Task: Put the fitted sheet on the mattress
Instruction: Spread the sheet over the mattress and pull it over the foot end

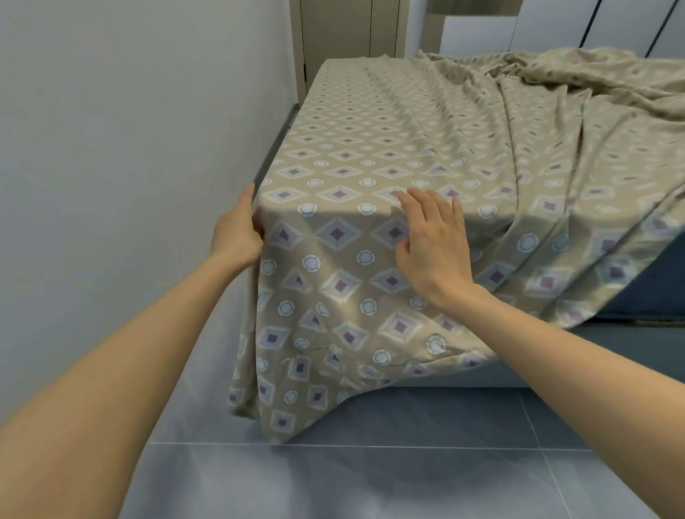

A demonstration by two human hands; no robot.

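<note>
The beige diamond-patterned fitted sheet lies draped over the mattress, smooth along the wall side and bunched in folds at the far right. Its near corner hangs loose almost to the tiled floor. The right hand rests flat on the sheet at the foot edge, fingers spread. The left hand is on the corner by the wall, its fingers hidden behind the cloth, so I cannot tell whether it is pinching the cloth.

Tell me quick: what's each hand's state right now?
Left hand: against the fitted sheet at the near corner; grip cannot be told.
Right hand: open, flat on the sheet.
</note>
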